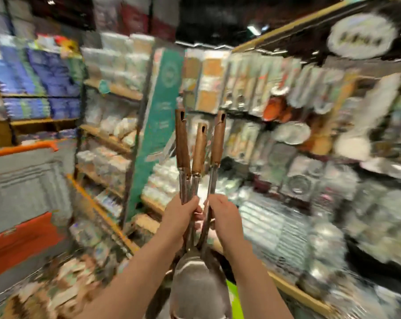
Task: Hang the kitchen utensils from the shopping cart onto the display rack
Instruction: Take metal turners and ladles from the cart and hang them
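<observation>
- Left hand [180, 217]: fingers clenched around the metal shafts of the left utensil [182, 143] and the middle utensil [199, 150].
- Right hand [224, 217]: fingers wrapped around the metal shaft of the right utensil [217, 139], just beside the left hand.
- All three utensils are held upright at centre, their brown wooden handles uppermost and fanned apart, each with a hanging hole at the tip.
- A grey metal head [199, 284] sits below the hands; which utensil it belongs to cannot be told.
- Display rack [275, 116]: far right, carrying hung kitchenware, heavily blurred.
- Shopping cart [22, 153]: near left, with an orange rim.
- Teal panel [158, 116]: behind the handles.
</observation>
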{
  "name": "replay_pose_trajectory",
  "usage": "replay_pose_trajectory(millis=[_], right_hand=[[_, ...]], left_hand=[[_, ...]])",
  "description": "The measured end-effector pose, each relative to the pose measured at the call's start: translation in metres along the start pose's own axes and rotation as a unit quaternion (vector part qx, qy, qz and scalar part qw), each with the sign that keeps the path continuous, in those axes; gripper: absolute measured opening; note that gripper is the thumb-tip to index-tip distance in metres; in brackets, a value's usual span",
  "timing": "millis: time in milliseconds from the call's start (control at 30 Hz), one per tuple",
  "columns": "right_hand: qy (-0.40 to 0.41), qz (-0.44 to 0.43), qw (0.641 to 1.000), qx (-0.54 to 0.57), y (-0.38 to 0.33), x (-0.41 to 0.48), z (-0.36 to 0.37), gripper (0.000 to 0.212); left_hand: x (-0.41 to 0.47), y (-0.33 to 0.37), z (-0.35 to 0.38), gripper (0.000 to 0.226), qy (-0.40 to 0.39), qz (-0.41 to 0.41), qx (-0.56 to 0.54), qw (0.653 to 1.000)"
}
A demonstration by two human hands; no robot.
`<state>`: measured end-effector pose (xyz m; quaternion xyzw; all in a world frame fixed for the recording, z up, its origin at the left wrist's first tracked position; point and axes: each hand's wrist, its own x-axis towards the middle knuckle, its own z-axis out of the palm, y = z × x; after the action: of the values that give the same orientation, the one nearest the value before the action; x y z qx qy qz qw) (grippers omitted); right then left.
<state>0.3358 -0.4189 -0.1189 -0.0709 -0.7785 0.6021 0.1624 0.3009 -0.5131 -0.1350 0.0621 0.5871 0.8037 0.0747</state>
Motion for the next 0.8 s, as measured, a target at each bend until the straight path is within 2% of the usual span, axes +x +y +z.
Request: replay_pose_trajectory(millis=[133,300,400,667,800], right_hand=[[0.077,-0.016,0.997,0.024,0.006,-0.028,-0.125,0.032],[0.116,-0.027,0.992,0.030,0.003,-0.058,-0.272,0.034],[0.149,-0.037,0.988,0.007,0.007,-0.068,-0.338,0.031],[0.185,-0.030,0.982,0.006,0.016,-0.072,-0.440,0.029],[0.207,-0.029,0.977,-0.051,0.017,-0.060,-0.464,0.032]], left_hand=[[-0.036,-0.013,0.125,0.022,-0.082,-0.003,-0.012,0.997],[-0.075,-0.032,0.272,0.020,-0.140,-0.009,-0.056,0.988],[-0.094,-0.040,0.340,0.021,-0.167,0.004,-0.040,0.985],[-0.095,-0.063,0.443,0.020,-0.224,0.002,-0.011,0.975],[-0.083,-0.068,0.472,0.017,-0.238,-0.004,-0.017,0.971]])
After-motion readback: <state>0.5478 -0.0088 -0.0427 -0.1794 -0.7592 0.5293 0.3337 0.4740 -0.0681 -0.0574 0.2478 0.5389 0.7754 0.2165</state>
